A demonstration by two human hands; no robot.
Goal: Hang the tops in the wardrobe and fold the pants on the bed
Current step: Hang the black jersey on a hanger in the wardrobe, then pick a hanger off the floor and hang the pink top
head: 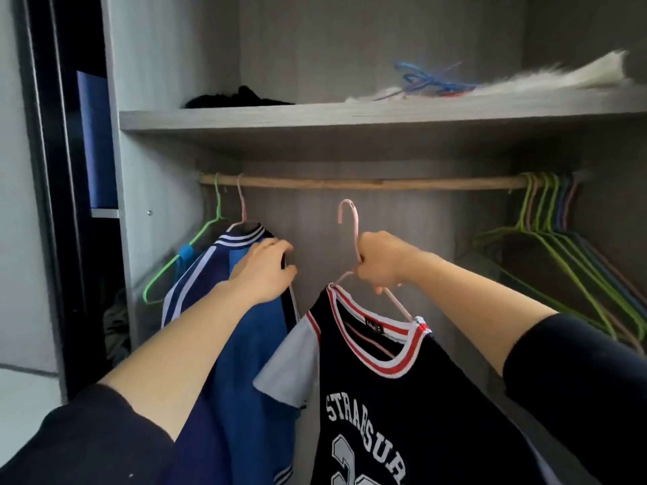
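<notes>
My right hand [380,261] grips the neck of a pink hanger [348,218] whose hook points up, a little below the wooden rail [367,182]. On that hanger hangs a black jersey [392,397] with a red-and-white collar and white lettering. My left hand [264,269] holds the right shoulder of a blue top [227,344] with white stripes. The blue top hangs from a pink hanger on the rail at the left.
An empty green hanger [182,255] hangs at the rail's far left. Several empty green, blue and pink hangers [560,246] crowd the right end. The shelf [350,117] above carries dark cloth, blue hangers and white fur. The rail's middle is free.
</notes>
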